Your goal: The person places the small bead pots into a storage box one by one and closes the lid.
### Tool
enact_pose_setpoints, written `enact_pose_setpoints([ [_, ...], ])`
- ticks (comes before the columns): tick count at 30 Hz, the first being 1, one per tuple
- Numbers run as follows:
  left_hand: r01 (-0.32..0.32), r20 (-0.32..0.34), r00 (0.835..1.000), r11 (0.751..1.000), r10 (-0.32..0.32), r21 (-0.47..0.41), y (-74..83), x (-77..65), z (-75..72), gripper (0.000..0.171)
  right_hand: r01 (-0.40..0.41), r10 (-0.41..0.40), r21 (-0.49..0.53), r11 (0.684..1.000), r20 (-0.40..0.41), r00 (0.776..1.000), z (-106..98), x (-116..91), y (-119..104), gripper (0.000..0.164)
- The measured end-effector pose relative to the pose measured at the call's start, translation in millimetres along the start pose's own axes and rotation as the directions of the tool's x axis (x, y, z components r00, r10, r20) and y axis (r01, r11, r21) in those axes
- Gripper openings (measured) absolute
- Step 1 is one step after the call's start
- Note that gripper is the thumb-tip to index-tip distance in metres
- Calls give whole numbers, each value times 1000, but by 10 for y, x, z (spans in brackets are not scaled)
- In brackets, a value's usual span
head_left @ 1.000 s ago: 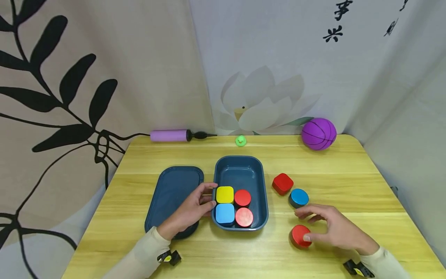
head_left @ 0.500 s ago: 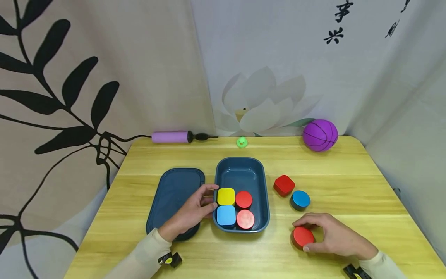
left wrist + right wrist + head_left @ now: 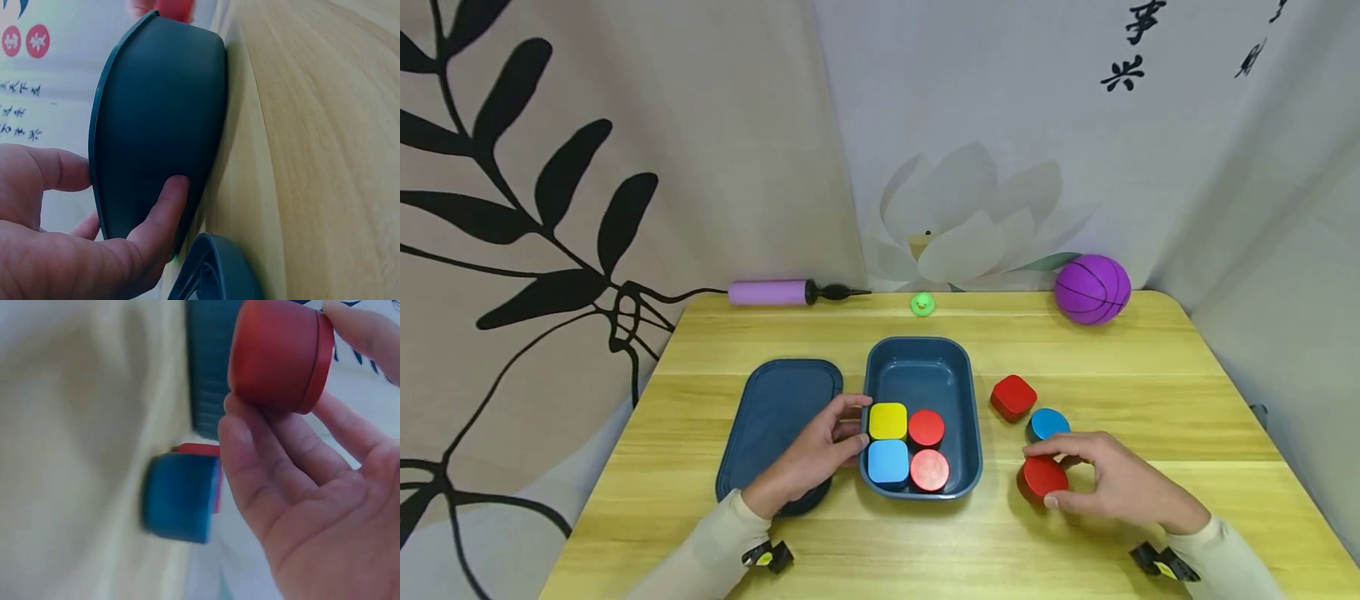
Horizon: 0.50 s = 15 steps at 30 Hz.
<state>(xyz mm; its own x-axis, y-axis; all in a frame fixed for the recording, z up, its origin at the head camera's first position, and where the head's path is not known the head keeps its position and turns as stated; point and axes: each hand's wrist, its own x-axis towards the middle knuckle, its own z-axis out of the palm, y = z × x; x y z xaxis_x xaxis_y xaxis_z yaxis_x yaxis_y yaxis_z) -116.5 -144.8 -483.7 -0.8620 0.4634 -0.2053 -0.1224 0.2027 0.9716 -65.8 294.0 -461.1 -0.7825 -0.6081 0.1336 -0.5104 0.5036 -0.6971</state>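
My left hand [image 3: 820,450] holds the near left side of a dark blue rectangular container [image 3: 928,367]. Thumb and fingertips touch its rim, and one finger lies against its outer wall [image 3: 162,112]. Inside sit a yellow square tin [image 3: 888,421], a light blue square tin [image 3: 888,462] and two red round ones [image 3: 927,428]. Right of the container, my right hand [image 3: 1123,483] grips a red round lidded tin [image 3: 1043,478] between thumb and fingers. In the right wrist view, this tin [image 3: 275,356] appears raised off the table. A blue round tin [image 3: 1047,424] stands just beyond that hand.
A matching dark blue lid [image 3: 775,417] lies left of the container, partly under my left forearm. A red square tin [image 3: 1013,397] stands to the right. Along the back edge are a purple pump [image 3: 767,292], a small green duck toy [image 3: 922,304] and a purple ball [image 3: 1093,289].
My right hand has closed its fingers round the red round tin and moved it up from its spot, slightly away from me. The left hand stays at the container.
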Motion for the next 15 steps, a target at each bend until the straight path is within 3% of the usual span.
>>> enact_pose_setpoints([
  [8, -1, -14, 1000, 1000, 1, -10, -3, -19, 1, 54, 102, -102, 3, 995, -60, 993, -167, 327, -127, 49],
  [15, -8, -4, 1000, 1000, 8, -3, 3, -4, 6, 55, 90, -84, 67, 994, -97, 992, -226, 626, -134, 49],
])
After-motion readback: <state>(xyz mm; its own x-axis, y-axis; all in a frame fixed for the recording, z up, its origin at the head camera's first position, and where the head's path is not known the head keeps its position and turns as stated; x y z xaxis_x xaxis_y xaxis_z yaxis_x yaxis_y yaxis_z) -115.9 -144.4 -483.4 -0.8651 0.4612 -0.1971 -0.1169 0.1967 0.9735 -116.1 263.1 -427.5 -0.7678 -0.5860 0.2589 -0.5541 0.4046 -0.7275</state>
